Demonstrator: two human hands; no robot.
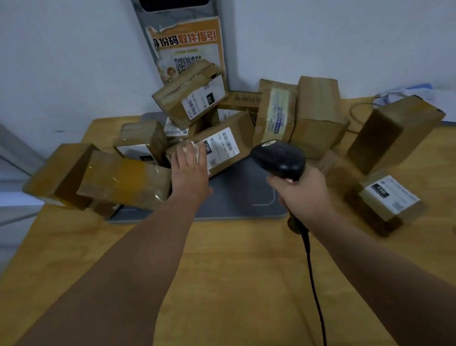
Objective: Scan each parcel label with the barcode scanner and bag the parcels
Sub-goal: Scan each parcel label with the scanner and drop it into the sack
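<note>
I judge this to be the scanning step on one parcel, with nothing bagged and no bag in view. My right hand (302, 194) is clenched round the handle of the barcode scanner (280, 158). My left hand (190, 170) reaches with its fingers (193, 152) straight and released at the near-left end of the labelled parcel (241, 134). They are blurred, so I cannot tell whether they press on it or hover just above. That parcel lies mid-table toward the far edge, at the front of the parcel pile (189, 100), with its near side on the grey mat (236, 196). Its long axis runs roughly parallel to the far edge of the table (229, 281), rising a little to the right. Its white label (222, 146) faces up and toward me. The scanner's head points away from me toward the far edge, just right of the label. Its long axis runs back along the handle to the near edge, where the cable (313, 275) trails. Next I would steady the parcel with the left hand and swing the scanner head slightly left onto the barcode. The left fingers must stay clear of the print.
</note>
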